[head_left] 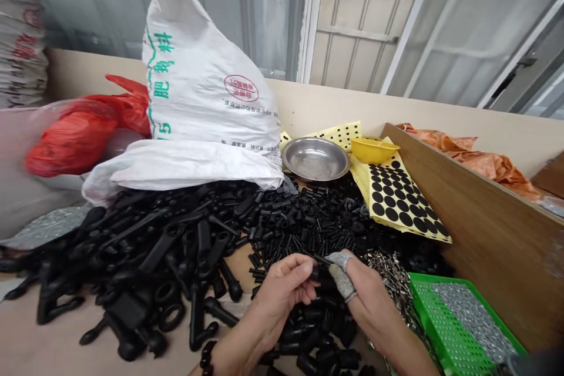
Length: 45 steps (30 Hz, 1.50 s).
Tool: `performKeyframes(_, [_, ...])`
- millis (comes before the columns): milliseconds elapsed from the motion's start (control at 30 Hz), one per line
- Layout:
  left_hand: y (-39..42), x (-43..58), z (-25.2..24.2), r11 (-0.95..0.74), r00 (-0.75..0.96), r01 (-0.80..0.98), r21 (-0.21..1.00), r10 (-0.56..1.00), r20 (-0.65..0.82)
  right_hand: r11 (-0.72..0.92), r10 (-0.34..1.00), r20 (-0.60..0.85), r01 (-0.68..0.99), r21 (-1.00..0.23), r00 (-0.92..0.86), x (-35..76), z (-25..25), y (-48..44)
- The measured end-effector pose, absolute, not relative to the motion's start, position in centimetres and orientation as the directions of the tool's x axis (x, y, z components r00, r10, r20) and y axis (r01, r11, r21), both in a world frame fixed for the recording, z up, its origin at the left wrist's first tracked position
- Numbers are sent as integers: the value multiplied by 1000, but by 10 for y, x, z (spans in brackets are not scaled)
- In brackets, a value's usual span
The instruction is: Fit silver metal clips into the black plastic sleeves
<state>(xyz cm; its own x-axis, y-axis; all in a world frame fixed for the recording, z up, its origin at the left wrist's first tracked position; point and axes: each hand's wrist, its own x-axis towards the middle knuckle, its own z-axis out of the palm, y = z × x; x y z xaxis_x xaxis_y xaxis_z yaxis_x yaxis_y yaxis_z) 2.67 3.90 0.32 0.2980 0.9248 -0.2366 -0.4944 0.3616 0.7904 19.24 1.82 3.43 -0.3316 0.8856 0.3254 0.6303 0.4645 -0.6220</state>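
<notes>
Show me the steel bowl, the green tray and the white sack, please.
steel bowl [315, 160]: head view, bare inner bottom.
green tray [426, 305]: head view, bare perforated floor.
white sack [198, 91]: head view, printed side.

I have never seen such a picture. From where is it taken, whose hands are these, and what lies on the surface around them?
The one picture comes from a camera worn on a person's head, looking down at that person's own bare hands. The left hand and the right hand, which wears a grey fabric finger cover, pinch a small black piece between them. Around lie a heap of long black plastic handles with ring ends, a heap of small black ribbed tubes, a white woven sack, a round steel bowl and a green perforated basket.
</notes>
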Motion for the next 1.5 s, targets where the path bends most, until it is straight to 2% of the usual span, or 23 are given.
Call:
performKeyframes(100, [39, 23, 2, 362, 269, -519, 774, 929, -255, 481, 877, 318, 651, -587, -361, 197, 37, 12])
performKeyframes(300, [30, 23, 7, 367, 285, -501, 784, 925, -251, 569, 807, 357, 781, -257, -471, 189, 29, 6])
performKeyframes(400, [26, 25, 11, 359, 299, -461, 811, 924, -239, 557, 811, 339, 807, -196, -477, 188, 27, 6])
performKeyframes(500, [24, 26, 13, 330, 293, -396, 857, 930, -223, 516, 848, 292, 813, -269, -441, 189, 28, 5])
performKeyframes(600, [21, 27, 14, 312, 288, -365, 877, 934, -213, 404, 914, 190, 782, -474, -358, 189, 29, 0])
performKeyframes(733, [19, 26, 17, 259, 273, -308, 915, 946, -176, 221, 966, 77, 640, -736, -246, 186, 23, -8])
performKeyframes(900, [18, 22, 18, 113, 283, -103, 988, 956, -80, 107, 983, 21, 481, -870, -180, 183, 10, -12])
performKeyframes(967, [13, 22, 15, 87, 269, -68, 994, 961, -65, 129, 976, 34, 452, -883, -213, 183, 7, -13])
performKeyframes(1033, [7, 25, 10, 111, 248, -88, 990, 965, -86, 237, 954, 115, 463, -854, -278, 185, 3, -16])
performKeyframes(1167, [-4, 33, 0, 244, 263, -209, 947, 947, -186, 589, 806, 396, 534, -606, -439, 194, -1, -23])
performKeyframes(1233, [-7, 36, -3, 273, 278, -241, 931, 939, -203, 637, 770, 451, 576, -512, -451, 197, -2, -25])
performKeyframes(1300, [-9, 38, -5, 263, 276, -239, 935, 941, -194, 634, 772, 456, 582, -509, -442, 197, -2, -27])
performKeyframes(1500, [-15, 41, -6, 154, 278, -114, 981, 953, -118, 560, 822, 349, 534, -633, -449, 195, -2, -32])
